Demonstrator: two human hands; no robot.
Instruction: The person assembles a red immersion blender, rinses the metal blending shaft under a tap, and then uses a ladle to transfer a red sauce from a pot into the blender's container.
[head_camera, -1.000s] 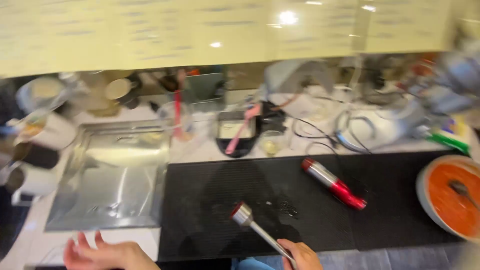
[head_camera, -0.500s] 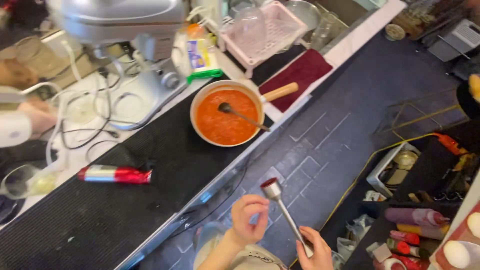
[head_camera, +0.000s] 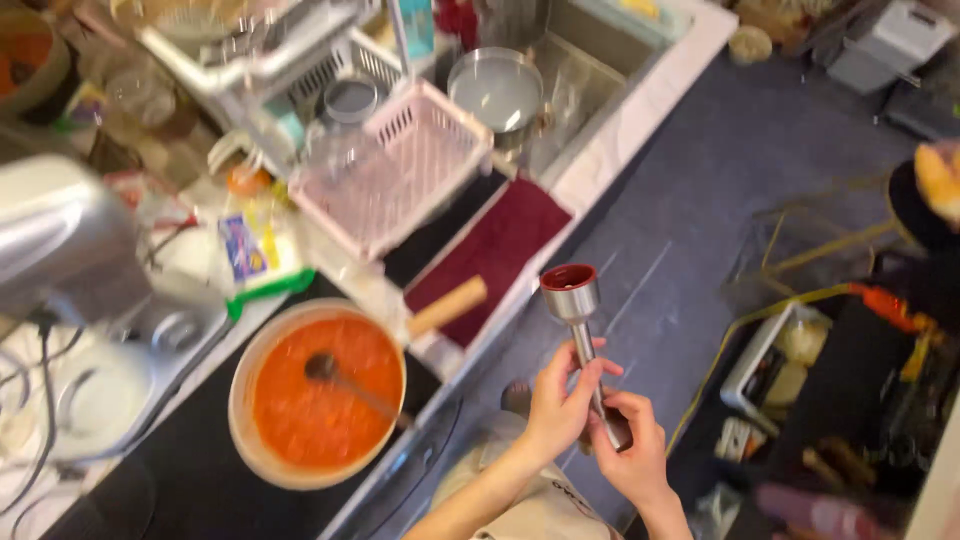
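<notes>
Blender shaft (head_camera: 580, 335): brushed metal, satin sheen, dark red glossy rim at the bell. Pan (head_camera: 318, 392): pale smooth rim, wooden handle (head_camera: 447, 306), matt. Maroon cloth (head_camera: 497, 245): soft, napped. Pink basket (head_camera: 395, 178): slatted plastic, dull. Steel pot (head_camera: 497, 90) and sink (head_camera: 590, 60): polished. Mixer (head_camera: 55, 240): glossy metal-look shell.

Pan of orange sauce (head_camera: 318, 395) with spoon (head_camera: 340, 378), pink basket (head_camera: 395, 180), maroon cloth (head_camera: 495, 250), steel pot (head_camera: 496, 92)

I see a slim metal blender shaft (head_camera: 583, 345) held upright in my hands, its bell-shaped head with a dark red rim on top, the lower end wrapped by my fingers.
</notes>
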